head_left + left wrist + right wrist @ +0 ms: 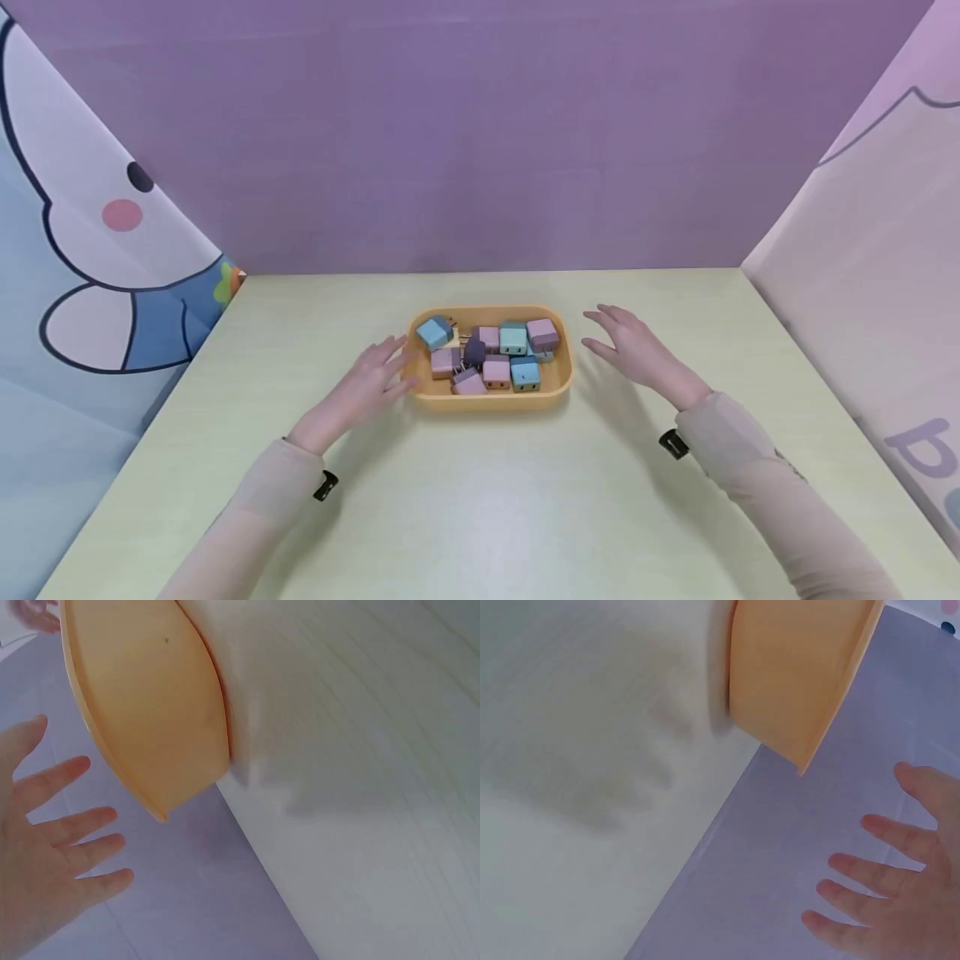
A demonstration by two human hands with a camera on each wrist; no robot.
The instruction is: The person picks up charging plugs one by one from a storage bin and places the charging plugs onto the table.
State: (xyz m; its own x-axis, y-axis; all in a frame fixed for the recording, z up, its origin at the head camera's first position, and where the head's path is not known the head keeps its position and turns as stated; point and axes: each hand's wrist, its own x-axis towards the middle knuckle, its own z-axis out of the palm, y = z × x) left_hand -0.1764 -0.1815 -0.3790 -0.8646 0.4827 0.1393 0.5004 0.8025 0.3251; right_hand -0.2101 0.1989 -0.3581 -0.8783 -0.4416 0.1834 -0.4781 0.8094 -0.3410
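Note:
A yellow-orange plastic basket (491, 403) stands on the table, holding several small plug adapters. Some are blue, like one plug adapter (525, 374) at the front right; others are pink and purple, like another plug adapter (542, 334) at the back right, and a dark one lies mid-basket. My left hand (367, 381) hovers by the basket's left end, fingers spread; in the left wrist view the fingers (75, 825) stand apart from its wall. Off the right end is my right hand (633, 346), its fingers extended, with a gap to the basket. Neither hand holds anything.
The pale green table (480, 500) reaches back to a purple wall sheet (480, 142). A cartoon-printed sheet (90, 317) borders the left side and a pale printed sheet (885, 275) the right. Dark clips or straps sit at both wrists.

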